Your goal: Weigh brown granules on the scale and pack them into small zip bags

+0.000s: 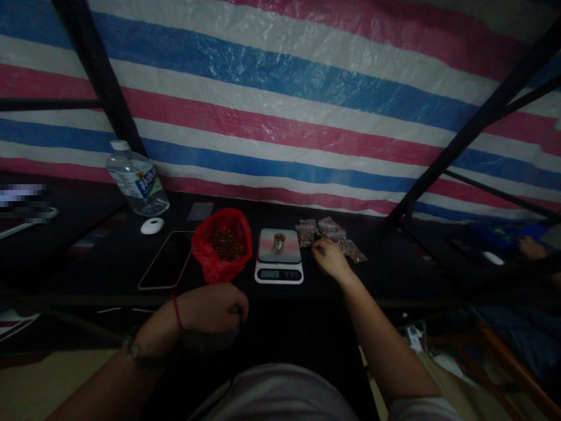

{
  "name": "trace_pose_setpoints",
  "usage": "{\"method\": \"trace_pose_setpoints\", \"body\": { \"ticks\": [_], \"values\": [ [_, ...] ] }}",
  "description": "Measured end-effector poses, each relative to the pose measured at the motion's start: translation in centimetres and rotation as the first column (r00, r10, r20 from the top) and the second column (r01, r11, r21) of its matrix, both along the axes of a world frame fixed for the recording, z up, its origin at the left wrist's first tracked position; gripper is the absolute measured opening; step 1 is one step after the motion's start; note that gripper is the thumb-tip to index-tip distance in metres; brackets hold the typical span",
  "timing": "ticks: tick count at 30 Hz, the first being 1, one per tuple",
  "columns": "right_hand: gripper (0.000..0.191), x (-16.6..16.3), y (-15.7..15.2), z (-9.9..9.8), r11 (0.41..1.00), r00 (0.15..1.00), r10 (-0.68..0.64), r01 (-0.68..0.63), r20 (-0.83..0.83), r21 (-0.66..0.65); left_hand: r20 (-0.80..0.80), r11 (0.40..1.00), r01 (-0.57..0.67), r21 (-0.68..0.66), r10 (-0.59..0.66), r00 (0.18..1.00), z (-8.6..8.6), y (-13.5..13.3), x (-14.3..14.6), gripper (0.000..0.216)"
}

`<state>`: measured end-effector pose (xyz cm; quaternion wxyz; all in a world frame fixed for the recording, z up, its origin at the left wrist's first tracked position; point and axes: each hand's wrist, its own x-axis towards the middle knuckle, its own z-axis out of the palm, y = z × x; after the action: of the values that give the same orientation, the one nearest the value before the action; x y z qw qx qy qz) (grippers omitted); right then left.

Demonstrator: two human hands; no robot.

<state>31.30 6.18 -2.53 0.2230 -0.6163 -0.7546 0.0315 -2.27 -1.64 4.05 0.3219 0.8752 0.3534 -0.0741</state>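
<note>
The right hand [331, 258], fingers bent, is at a cluster of small clear bags [336, 235] of brownish pieces; whether it grips one, I cannot tell. The left hand [215, 309] is curled near the table's front edge (its grasp, too, is unclear). Left of the bags, a white digital scale [280, 275] bears a small cup [279, 241]; next, an open red bag [205, 266] of pieces, then a phone [166, 261].

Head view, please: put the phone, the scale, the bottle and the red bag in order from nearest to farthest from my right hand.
From your right hand:
1. Scale, just to its left.
2. Red bag, left of the scale.
3. Phone, left of the bag.
4. Bottle, back left, beyond the phone.
</note>
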Motion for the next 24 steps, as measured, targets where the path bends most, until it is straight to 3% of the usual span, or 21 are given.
{"method": "trace_pose_setpoints", "body": {
  "ticks": [4,8,13,16,20,24],
  "values": [
    [0.018,0.0,-0.1,-0.1,1.000,0.999,0.009,-0.008,-0.037,0.030,-0.006,1.000,-0.005,-0.024,0.005,1.000,0.1,0.0,0.0,0.036],
    [0.019,-1.3,0.2,0.6,0.991,0.979,0.084,-0.063,-0.185,0.116,-0.002,1.000,0.001,-0.020,-0.001,1.000,0.0,0.0,-0.1,0.035],
    [0.036,-5.4,1.3,2.5,0.944,0.913,0.315,-0.274,-0.260,0.184,-0.013,1.000,0.001,-0.006,-0.001,1.000,0.4,-0.3,0.0,0.037],
    [0.032,-7.5,2.4,3.2,0.916,0.885,0.399,-0.369,-0.239,0.160,-0.013,1.000,0.000,-0.011,-0.001,1.000,0.7,-0.4,0.1,0.038],
    [0.017,-8.6,3.6,3.1,0.910,0.875,0.414,-0.403,-0.249,0.099,-0.007,1.000,0.004,-0.001,-0.004,1.000,0.8,-0.4,0.0,0.037],
    [0.011,-8.7,4.3,2.6,0.938,0.890,0.347,-0.337,-0.297,0.087,-0.003,1.000,-0.006,0.011,0.006,1.000,0.5,-0.3,-0.1,0.035]
  ]
}}
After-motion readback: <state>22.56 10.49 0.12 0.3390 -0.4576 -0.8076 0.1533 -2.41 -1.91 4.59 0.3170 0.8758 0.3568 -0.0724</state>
